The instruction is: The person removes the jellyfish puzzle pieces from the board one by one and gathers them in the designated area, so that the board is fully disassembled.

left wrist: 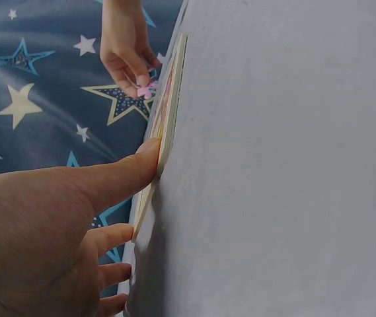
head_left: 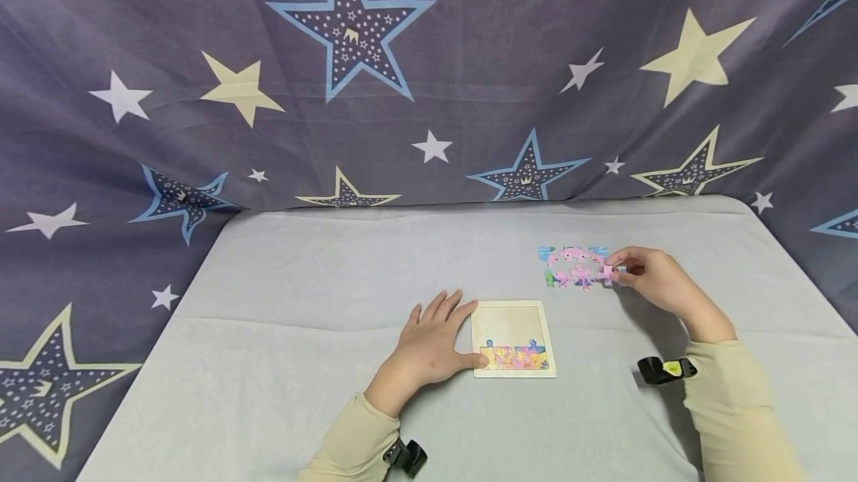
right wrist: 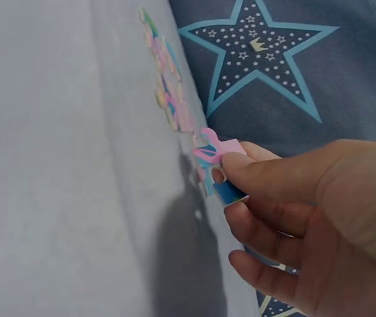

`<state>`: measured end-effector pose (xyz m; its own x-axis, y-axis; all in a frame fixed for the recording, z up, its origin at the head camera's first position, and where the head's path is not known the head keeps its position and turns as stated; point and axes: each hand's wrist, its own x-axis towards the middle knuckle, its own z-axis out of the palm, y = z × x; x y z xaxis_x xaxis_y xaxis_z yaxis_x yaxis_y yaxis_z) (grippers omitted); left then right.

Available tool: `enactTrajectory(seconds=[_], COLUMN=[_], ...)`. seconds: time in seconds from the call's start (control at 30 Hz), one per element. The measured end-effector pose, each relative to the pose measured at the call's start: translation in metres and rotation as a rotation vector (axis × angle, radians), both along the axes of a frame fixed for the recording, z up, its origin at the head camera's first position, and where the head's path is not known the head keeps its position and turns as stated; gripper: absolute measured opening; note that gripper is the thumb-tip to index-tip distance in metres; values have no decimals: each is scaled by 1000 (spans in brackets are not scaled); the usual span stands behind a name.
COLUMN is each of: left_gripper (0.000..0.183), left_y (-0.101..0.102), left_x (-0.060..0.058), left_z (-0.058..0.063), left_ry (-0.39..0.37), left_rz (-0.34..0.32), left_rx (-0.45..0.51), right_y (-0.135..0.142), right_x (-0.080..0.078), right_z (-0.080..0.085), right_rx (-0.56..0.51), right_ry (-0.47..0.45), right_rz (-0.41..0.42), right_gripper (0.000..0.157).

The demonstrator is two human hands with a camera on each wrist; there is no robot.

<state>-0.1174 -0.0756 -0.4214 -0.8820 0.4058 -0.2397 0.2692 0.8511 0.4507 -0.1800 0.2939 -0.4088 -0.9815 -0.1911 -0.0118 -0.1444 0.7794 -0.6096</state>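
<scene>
My right hand [head_left: 653, 277] pinches a pink and blue jigsaw puzzle piece [right wrist: 224, 148] between thumb and fingers. It is held just above the table, at the right side of a group of loose puzzle pieces [head_left: 570, 255] in pink, blue and green. My left hand [head_left: 432, 344] lies along the left edge of a square wooden puzzle frame [head_left: 550, 333]. Its fingers are spread, with the thumb [left wrist: 145, 155] resting on the frame's lower left corner area. Inside the frame, a joined row of yellow and pink pieces [head_left: 516, 357] fills the bottom; bare wood shows above it.
A pale grey cloth covers the table [head_left: 281, 266]. Behind and beside it hangs a dark curtain [head_left: 456, 80] printed with stars. Black camera straps [head_left: 405, 458] sit on both wrists over beige sleeves.
</scene>
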Motion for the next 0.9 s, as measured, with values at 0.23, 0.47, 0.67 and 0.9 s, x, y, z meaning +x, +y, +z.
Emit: enactTrajectory(seconds=[0.23,0.47,0.67,0.9], left_gripper=[84,84,84,84], left_y=[0,0,0,0], left_x=[1,1,1,1], left_z=[1,0,0,1], left_ry=[2,3,3,-6], left_rz=[2,0,1,2], left_rx=[1,4,8,17], right_y=[-1,-7,-11,-14], right_x=[-3,-2,-2,-2], right_z=[-7,-10,-11,-10], right_rx=[24,35,22,32], right_ry=[16,38,57,64], right_rz=[-14,-30,-41,-49], right_gripper=[20,20,20,23])
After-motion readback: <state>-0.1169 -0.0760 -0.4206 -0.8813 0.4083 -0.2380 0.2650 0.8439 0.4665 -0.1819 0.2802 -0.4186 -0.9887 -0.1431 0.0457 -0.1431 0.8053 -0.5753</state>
